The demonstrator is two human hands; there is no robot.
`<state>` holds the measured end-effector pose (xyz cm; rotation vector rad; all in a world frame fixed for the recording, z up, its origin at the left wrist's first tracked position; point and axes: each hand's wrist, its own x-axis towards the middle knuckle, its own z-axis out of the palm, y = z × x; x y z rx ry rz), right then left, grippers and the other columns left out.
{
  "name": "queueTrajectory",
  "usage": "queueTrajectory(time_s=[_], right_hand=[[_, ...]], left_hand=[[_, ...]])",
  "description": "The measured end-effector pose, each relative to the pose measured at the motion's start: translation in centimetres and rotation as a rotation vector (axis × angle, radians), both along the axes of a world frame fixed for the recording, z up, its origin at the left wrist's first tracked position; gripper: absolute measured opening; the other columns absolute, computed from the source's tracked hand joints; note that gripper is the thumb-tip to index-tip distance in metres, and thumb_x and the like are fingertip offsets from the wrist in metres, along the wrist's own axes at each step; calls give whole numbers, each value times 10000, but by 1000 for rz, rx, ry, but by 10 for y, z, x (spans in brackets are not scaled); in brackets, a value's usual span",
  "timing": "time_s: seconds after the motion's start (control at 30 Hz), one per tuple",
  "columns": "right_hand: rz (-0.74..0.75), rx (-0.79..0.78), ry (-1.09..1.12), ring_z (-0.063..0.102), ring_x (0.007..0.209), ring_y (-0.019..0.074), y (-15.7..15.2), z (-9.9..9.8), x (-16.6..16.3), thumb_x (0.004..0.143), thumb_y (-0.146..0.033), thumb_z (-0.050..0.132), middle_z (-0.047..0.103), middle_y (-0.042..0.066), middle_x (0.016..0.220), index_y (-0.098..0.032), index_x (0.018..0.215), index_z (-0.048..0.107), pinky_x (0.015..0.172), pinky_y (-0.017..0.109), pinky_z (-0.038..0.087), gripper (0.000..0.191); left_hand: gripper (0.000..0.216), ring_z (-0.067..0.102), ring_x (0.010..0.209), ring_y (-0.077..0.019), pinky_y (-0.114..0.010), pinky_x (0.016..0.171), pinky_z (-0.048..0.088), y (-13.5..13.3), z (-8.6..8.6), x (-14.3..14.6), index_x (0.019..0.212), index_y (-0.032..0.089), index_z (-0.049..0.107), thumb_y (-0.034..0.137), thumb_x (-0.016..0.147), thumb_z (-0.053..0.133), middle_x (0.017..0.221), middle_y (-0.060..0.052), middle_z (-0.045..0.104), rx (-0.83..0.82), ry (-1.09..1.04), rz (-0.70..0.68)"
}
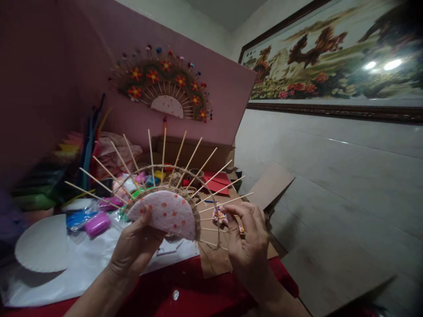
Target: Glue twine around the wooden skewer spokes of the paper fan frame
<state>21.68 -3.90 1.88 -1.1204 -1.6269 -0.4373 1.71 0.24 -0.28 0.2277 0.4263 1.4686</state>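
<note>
A person's left hand (137,248) pinched a half-round fan (165,213), white with orange-red dots, its thumb pressed on the face. Pale, thin wooden sticks (190,160) radiated beyond that hand from a curved edge bound in brown twine, and a looser arc of brown twine (178,167) crossed them. The right hand (247,237), fingers bent and thumb near forefinger, was at the fan's right side; whether it pinched the twine or a stick could not be told.

Left of the left hand lay a cut white disc (41,244) and a magenta plastic-wrapped packet (97,224). Beyond both hands, the sticks stood in front of a red paper sheet (216,182); farther up, a flower-trimmed brown fan (167,107) hung against a pinkish panel (228,83).

The left fingers were hidden behind the fan, both forearms were cut off below, and shadow blurred the far left.
</note>
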Motion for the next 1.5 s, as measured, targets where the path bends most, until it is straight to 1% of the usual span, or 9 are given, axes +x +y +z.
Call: queueTrajectory(time_s=[0.7, 0.8, 0.93, 1.03, 1.13, 1.27, 1.33, 1.4, 1.5], right_hand=[[-6, -14, -34, 545, 859, 210, -1, -2, -8, 877, -120, 504, 629, 78, 880, -171, 965, 594, 746, 383, 433, 135], [-34, 58, -10, 546, 862, 201, -5, 0, -7, 859, -133, 535, 635, 56, 859, -189, 952, 592, 775, 376, 437, 123], [-96, 218, 163, 565, 819, 196, -11, 4, 8, 815, -224, 625, 624, 28, 768, -195, 832, 584, 784, 365, 442, 53], [-263, 270, 431, 569, 689, 170, -1, 2, 36, 814, -348, 624, 598, 25, 706, -179, 745, 566, 694, 310, 445, 192], [-338, 19, 572, 566, 618, 167, 22, -11, 70, 832, -445, 555, 616, 35, 641, -165, 731, 578, 604, 269, 420, 298], [-244, -625, 188, 599, 721, 196, 50, -41, 94, 871, -405, 429, 686, 81, 796, -173, 773, 651, 677, 293, 433, 335], [-179, -760, 35, 605, 879, 220, 55, -55, 91, 792, -396, 562, 687, 88, 946, -190, 888, 676, 781, 302, 428, 254], [-163, -863, -56, 588, 973, 228, 56, -63, 85, 744, -397, 632, 655, 94, 1057, -200, 1028, 649, 824, 296, 417, 345], [-121, -896, -90, 590, 960, 208, 54, -65, 76, 794, -368, 590, 633, 98, 1073, -187, 1089, 611, 803, 281, 421, 346]], left_hand=[[324, 705, 781, -230, -365, 666, 599, 1, -1, -1, 1170, 165, 608, 169, 909, 415, 948, -119, 742, 5, -17, -24], [339, 705, 794, -237, -383, 670, 598, 0, 0, -1, 1209, 183, 581, 173, 908, 424, 953, -112, 742, 17, -7, -24], [350, 701, 831, -254, -431, 692, 590, 0, 0, -3, 1230, 194, 565, 181, 916, 411, 967, -122, 738, 58, 1, -54], [350, 696, 858, -261, -442, 720, 583, 1, 0, -4, 1229, 191, 566, 188, 920, 403, 972, -130, 734, 86, 14, -70], [341, 684, 910, -262, -436, 779, 567, 3, -2, -6, 1223, 208, 574, 240, 920, 422, 979, -122, 731, 118, 15, -82], [334, 676, 942, -257, -421, 795, 563, 3, -2, -8, 1209, 199, 581, 226, 922, 412, 976, -124, 728, 126, 9, -67], [338, 688, 903, -248, -402, 769, 575, 3, -1, -9, 1201, 185, 583, 146, 906, 423, 955, -125, 732, 105, 23, -39], [350, 699, 853, -239, -384, 739, 585, 2, 0, -9, 1192, 173, 587, 93, 886, 440, 929, -123, 737, 79, 33, -11], [346, 704, 805, -226, -370, 717, 591, 3, 2, -9, 1179, 164, 596, 79, 877, 449, 908, -118, 741, 66, 39, 25]])
